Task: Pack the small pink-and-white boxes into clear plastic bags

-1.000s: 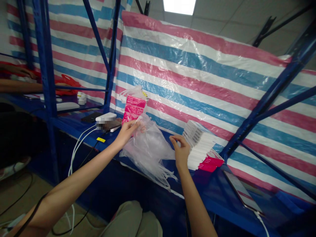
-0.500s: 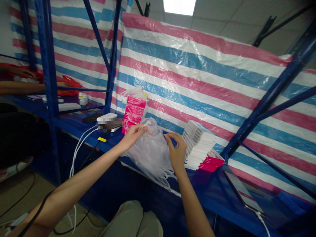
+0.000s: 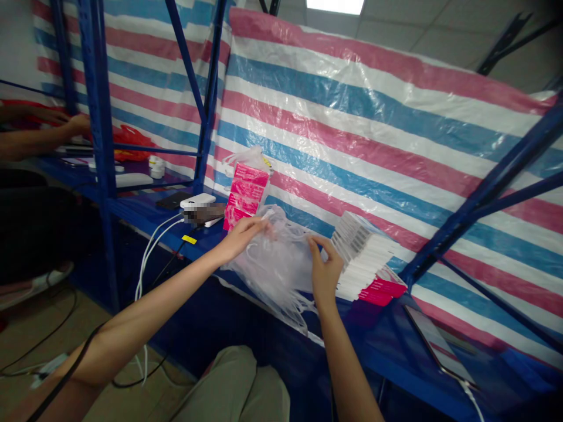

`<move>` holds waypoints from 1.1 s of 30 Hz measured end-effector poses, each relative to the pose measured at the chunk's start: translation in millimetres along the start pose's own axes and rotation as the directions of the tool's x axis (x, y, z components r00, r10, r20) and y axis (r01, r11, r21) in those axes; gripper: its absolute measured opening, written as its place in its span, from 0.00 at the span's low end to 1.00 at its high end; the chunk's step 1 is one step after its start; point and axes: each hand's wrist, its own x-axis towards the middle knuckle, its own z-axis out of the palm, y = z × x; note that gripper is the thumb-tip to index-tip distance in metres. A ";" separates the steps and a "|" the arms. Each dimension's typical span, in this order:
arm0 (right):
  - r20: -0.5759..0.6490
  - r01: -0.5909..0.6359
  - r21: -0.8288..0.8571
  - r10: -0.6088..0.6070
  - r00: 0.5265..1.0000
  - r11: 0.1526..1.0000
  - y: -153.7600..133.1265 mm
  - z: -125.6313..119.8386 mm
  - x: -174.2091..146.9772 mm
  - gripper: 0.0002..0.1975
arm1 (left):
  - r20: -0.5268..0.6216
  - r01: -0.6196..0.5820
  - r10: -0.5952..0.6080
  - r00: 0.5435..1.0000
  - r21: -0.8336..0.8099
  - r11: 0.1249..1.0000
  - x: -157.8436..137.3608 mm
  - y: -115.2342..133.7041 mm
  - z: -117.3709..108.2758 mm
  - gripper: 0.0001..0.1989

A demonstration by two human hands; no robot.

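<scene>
A heap of thin clear plastic bags (image 3: 277, 266) lies on the blue shelf in front of me, some of it hanging over the front edge. My left hand (image 3: 246, 231) pinches the upper left of the bags between thumb and fingers. At their upper right, my right hand (image 3: 326, 264) grips a corner of the plastic with thumb and forefinger, and the film stretches between both hands. Behind my left hand stands a bagged stack of pink boxes (image 3: 248, 190). A stack of white cards or flat boxes (image 3: 365, 252) with pink ones sits just right of my right hand.
A phone (image 3: 440, 346) on a white cable lies at the right. Left are a white power bank (image 3: 197, 201), a dark flat object (image 3: 175, 200) and cables. Blue metal posts (image 3: 99, 146) frame the shelf. Another person's hand (image 3: 79, 126) is at far left by a red bag (image 3: 132, 140).
My right hand has moved right, drawing the plastic out wider from my left hand, which keeps its grip. The whole view has shifted slightly. The other person's hand at the left has moved.
</scene>
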 end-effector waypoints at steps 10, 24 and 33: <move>0.059 -0.418 0.523 0.458 0.887 0.743 19.9 -11.5 32.3 0.12 | -0.371 -0.006 -0.208 0.905 -0.499 0.867 13.0 10.7 -29.4 0.10; -0.187 -0.188 0.483 0.311 0.932 0.855 18.0 1.9 55.9 0.14 | -0.725 -0.142 0.055 0.687 -0.060 0.988 30.1 17.7 -39.7 0.07; -0.073 0.104 0.021 -0.102 0.992 0.994 -23.5 9.8 72.2 0.12 | -0.239 -0.254 0.364 0.900 0.389 0.885 20.3 76.5 18.1 0.27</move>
